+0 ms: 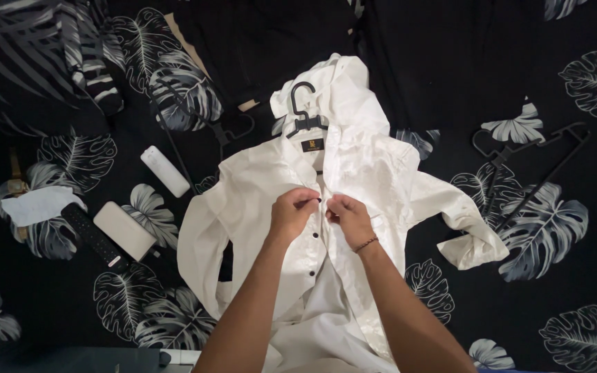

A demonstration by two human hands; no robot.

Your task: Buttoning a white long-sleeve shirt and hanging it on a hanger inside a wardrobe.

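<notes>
- A white shirt (354, 179) lies spread front-up on a dark bedsheet (533, 276) printed with pale leaves; everything below is placed from this shirt.
- A black hanger (303, 114) sits in the shirt's collar, its hook pointing up past the neckline.
- The left hand (293, 213) rests on the shirt's front, just below the collar, fingers curled shut and pinching the left edge of the placket near a dark button.
- The right hand (349, 218) lies just beside it on the same front, fingers closed on the opposite edge of cloth; a thin bracelet circles its wrist.
- The two hands nearly touch at the fingertips; whether a button sits between them is hard to tell at this size.
- More dark buttons run down the shirt's front below the hands, and that lower part hangs open.
- The shirt's right-side sleeve folds out onto the sheet, its cuff turned back.
- Left of the shirt lie a white bottle (164, 170), a white flat case (124, 230) and a black remote (95, 237), side by side.
- Right of the shirt, well apart, lie two spare hangers (530, 162).
- Above the shirt lies dark clothing (271, 41).
</notes>
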